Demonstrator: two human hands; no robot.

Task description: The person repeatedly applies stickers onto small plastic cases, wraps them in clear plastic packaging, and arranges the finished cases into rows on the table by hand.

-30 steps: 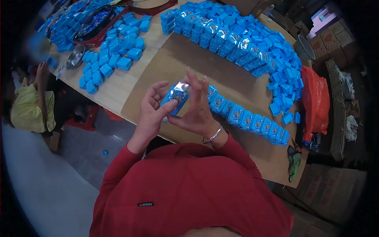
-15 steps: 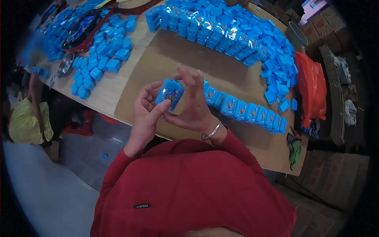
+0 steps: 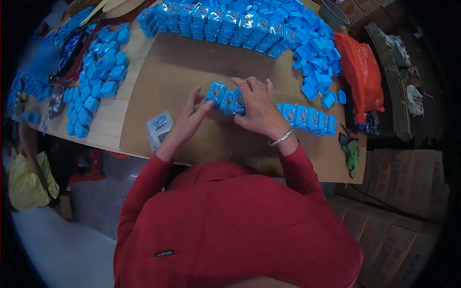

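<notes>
A row of small blue plastic boxes (image 3: 301,116) with printed stickers runs across the brown board (image 3: 168,72). Beside its left end is my left hand (image 3: 188,120), fingers apart, with the thumb at the edge of the end box (image 3: 216,92). My right hand (image 3: 261,106), a silver bangle on its wrist, bends over the row, covering part of it. Its fingers and thumb close about a stickered blue box (image 3: 238,102); the far side of that grip is hidden. Left of my left forearm lies a small pile of printed stickers (image 3: 159,123).
Stacked stickered boxes (image 3: 216,23) line the back, with loose blue boxes (image 3: 314,53) heaped behind and to the right. More blue boxes (image 3: 91,91) lie on the left. A red plastic bag (image 3: 359,72) and green cloth (image 3: 352,156) sit right. Another person (image 3: 31,177) is at far left.
The box held in my left hand has left it and a box now stands at the row's left end. My right hand has moved onto the row. The view has shifted, and the sticker pile shows.
</notes>
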